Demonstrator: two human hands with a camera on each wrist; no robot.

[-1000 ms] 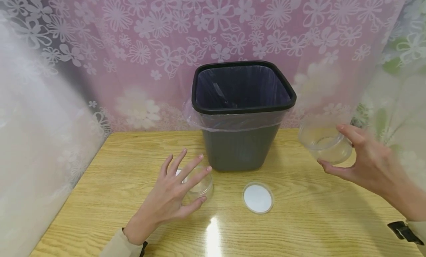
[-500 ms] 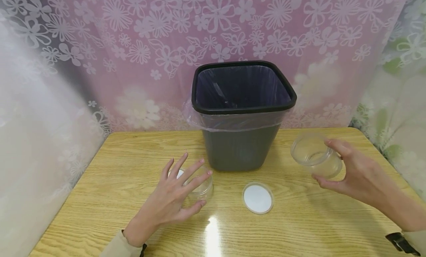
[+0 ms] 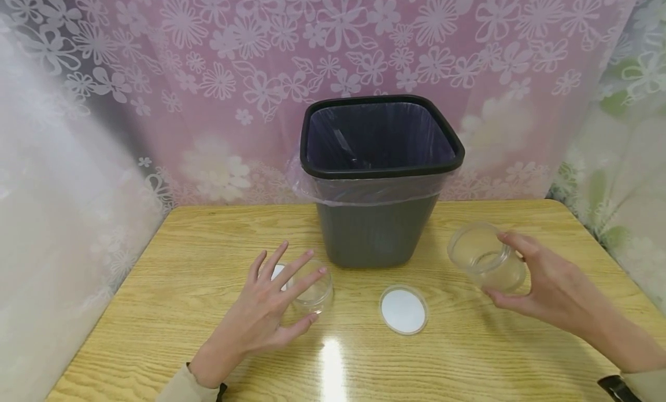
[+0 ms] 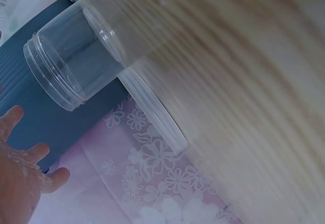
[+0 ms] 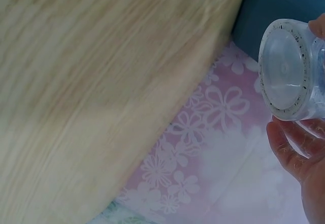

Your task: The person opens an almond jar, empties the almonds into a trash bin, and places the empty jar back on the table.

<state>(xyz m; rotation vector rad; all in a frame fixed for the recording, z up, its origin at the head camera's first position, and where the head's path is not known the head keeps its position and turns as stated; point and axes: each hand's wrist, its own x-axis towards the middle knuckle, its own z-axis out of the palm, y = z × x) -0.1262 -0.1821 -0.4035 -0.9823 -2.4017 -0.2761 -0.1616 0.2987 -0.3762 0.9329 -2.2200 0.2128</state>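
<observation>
My right hand [image 3: 546, 280] grips a clear plastic cup [image 3: 468, 249] between thumb and fingers, above the right side of the table. The cup is tilted, its mouth turned left. Dark specks ring its base [image 5: 283, 69] in the right wrist view. My left hand [image 3: 260, 309] hovers with fingers spread beside a clear jar [image 4: 81, 46], its fingers [image 4: 38, 153] apart from the jar in the left wrist view. That jar stands upright and uncovered, and looks see-through. Next to it lies a white-topped lid [image 4: 155, 112], partly hidden by my fingers in the head view.
A dark grey waste bin [image 3: 374, 234] with a black rim and a clear liner stands at the back of the wooden table [image 3: 208, 234]. In front of it lies another round lid [image 3: 403, 310] with a white centre. Floral curtains [image 3: 234, 89] hang close behind and at the sides.
My right hand has brought the cup left, down and nearer to me. My left hand has hardly moved, and the jar and lids stay where they were.
</observation>
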